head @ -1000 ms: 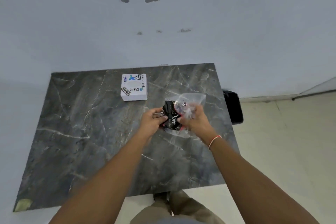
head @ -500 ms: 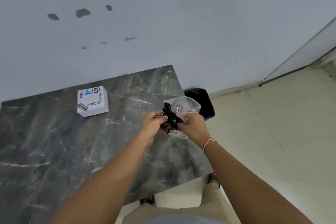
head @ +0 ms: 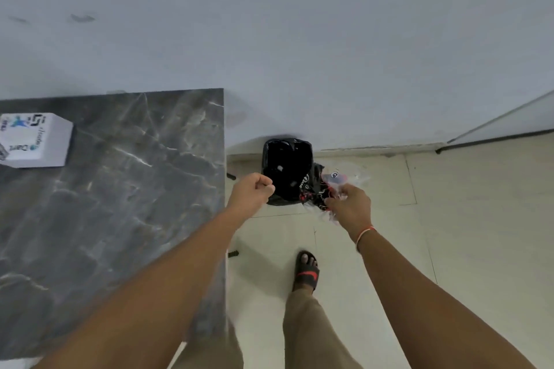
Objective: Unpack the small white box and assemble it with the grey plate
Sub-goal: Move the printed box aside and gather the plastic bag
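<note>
The small white box (head: 31, 139), printed with logos, lies on the dark marble table (head: 126, 189) at the far left. My right hand (head: 349, 204) is shut on a crumpled bundle of black printed wrapper and clear plastic (head: 322, 189), held just to the right of the bin's rim. My left hand (head: 253, 193) is a closed fist at the bin's left rim, past the table's right edge; nothing shows in it. No grey plate is in view.
A black-lined waste bin (head: 286, 169) stands on the tiled floor against the wall, right of the table. My sandalled foot (head: 307, 271) is below it. A door frame (head: 494, 132) runs along the far right.
My view swung right, away from the table. Both hands carried the wrapper bundle off the table to the bin; my left hand has let go of it and only the right holds it.
</note>
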